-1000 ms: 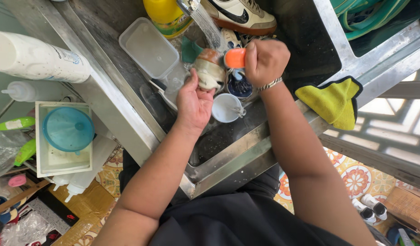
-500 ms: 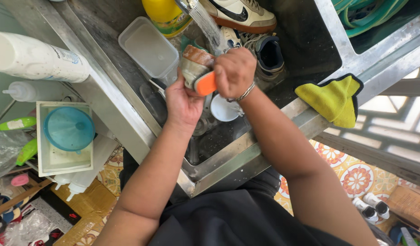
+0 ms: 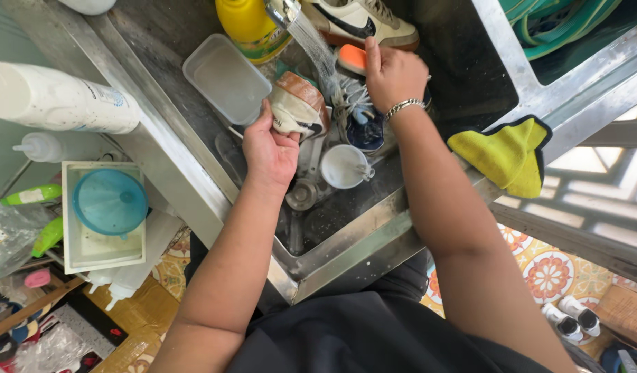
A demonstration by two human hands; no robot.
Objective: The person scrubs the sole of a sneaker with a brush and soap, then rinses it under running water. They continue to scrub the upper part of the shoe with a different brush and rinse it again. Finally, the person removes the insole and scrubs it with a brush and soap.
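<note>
Shoe scrubbing under running water in the sink (image 3: pixel 373 228).
Left hand (image 3: pixel 271 150) fingers grasp a shoe (image 3: pixel 297 103); right hand (image 3: pixel 394 72) fingers clench an orange brush (image 3: pixel 351 59); white cup (image 3: pixel 342 166) near.

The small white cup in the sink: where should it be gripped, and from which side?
Probably the white cup by its small handle, which seems to stick out on the image-right, toward the right hand. It stands upright and mouth-up on the sink floor, so pinching its rim from above also suits.

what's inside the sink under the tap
In the sink: a shoe in the left hand, a blue shoe, a cup, a clear tub. Under them is hidden.
</note>
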